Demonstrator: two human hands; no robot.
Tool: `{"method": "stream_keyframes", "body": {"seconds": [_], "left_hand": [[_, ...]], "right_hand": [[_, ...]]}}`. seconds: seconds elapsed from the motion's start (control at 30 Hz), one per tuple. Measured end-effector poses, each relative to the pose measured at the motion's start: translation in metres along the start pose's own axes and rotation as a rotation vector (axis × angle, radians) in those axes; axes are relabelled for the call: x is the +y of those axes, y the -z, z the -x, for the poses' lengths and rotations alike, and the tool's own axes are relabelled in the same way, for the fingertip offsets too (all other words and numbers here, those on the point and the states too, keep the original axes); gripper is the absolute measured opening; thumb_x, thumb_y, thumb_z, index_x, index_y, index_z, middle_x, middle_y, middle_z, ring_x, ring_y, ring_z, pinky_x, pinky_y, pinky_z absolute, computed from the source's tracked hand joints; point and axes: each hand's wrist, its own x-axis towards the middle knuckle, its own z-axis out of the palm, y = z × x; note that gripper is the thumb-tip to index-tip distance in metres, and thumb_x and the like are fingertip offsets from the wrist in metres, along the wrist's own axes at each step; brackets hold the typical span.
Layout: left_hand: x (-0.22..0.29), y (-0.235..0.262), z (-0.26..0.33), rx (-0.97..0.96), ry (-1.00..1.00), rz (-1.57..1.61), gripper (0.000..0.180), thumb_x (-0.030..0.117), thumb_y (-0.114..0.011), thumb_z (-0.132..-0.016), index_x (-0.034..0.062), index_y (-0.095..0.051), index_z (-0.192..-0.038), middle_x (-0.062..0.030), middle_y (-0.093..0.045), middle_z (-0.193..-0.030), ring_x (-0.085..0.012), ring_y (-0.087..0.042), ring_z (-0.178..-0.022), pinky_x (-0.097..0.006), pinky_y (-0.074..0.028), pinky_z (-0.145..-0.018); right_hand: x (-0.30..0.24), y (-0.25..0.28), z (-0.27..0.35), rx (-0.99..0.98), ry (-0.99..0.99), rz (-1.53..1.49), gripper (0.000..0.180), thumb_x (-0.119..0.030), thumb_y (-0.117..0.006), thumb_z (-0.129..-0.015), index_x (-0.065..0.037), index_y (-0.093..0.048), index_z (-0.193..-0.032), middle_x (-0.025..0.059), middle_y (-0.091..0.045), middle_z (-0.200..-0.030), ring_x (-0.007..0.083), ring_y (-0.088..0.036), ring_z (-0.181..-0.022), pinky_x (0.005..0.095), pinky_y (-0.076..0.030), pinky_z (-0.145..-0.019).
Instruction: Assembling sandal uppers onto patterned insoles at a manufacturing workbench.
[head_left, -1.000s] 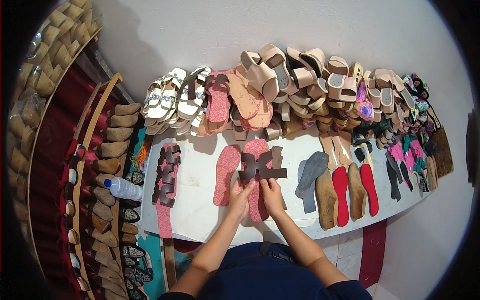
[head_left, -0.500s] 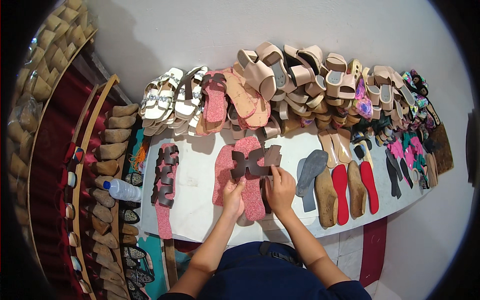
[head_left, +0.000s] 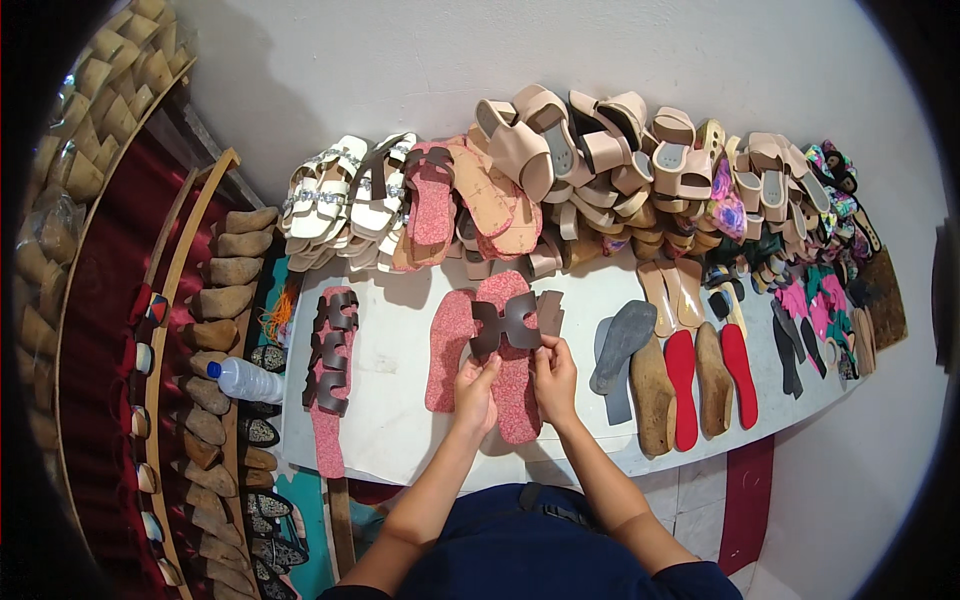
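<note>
Over the white worktop (head_left: 400, 420), left hand (head_left: 476, 392) and right hand (head_left: 553, 378) pinch a dark cut-out strap piece (head_left: 512, 324) above a pink insole (head_left: 512, 385) (thin, probably floppy; grip its lower edges).

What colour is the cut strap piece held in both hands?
Dark brown strap piece, in the head view.

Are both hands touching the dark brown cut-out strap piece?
Touching. The head view shows the left hand and right hand pinching the lower edge of the dark brown cut-out strap piece.
</note>
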Motion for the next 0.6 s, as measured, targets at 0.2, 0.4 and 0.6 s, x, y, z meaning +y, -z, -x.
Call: {"method": "stream_keyframes", "body": {"seconds": [0.2,0.4,0.6], "left_hand": [[0.001,-0.001,0.000,0.013,-0.020,-0.014,0.022,-0.002,-0.050,-0.078,0.0021,-0.047,-0.099,-0.0051,-0.052,-0.099,-0.0095,-0.047,-0.093,-0.024,-0.035,-0.084],[0.002,-0.005,0.002,-0.005,-0.047,-0.107,0.025,-0.003,-0.051,-0.077,0.0018,-0.047,-0.102,-0.0040,-0.052,-0.097,-0.0091,-0.048,-0.090,-0.023,-0.036,-0.083],[-0.007,0.001,-0.002,-0.001,-0.052,-0.118,0.023,-0.001,-0.052,-0.078,0.0018,-0.048,-0.100,-0.0039,-0.053,-0.095,-0.0088,-0.048,-0.089,-0.022,-0.035,-0.081]], "right_hand": [[-0.006,-0.005,0.000,-0.082,-0.132,-0.370,0.016,-0.004,-0.041,-0.084,0.002,-0.044,-0.098,0.0016,-0.055,-0.075,0.0028,-0.045,-0.062,0.0164,-0.036,-0.054],[-0.006,-0.004,0.003,-0.033,-0.226,-0.564,0.015,-0.004,-0.043,-0.083,0.002,-0.044,-0.098,0.0034,-0.056,-0.081,0.0036,-0.047,-0.065,0.0161,-0.037,-0.057],[-0.020,-0.008,0.003,-0.096,-0.344,-0.625,0.021,0.005,-0.048,-0.076,0.003,-0.048,-0.097,0.0068,-0.057,-0.087,0.0099,-0.054,-0.077,0.0204,-0.042,-0.069]]}}
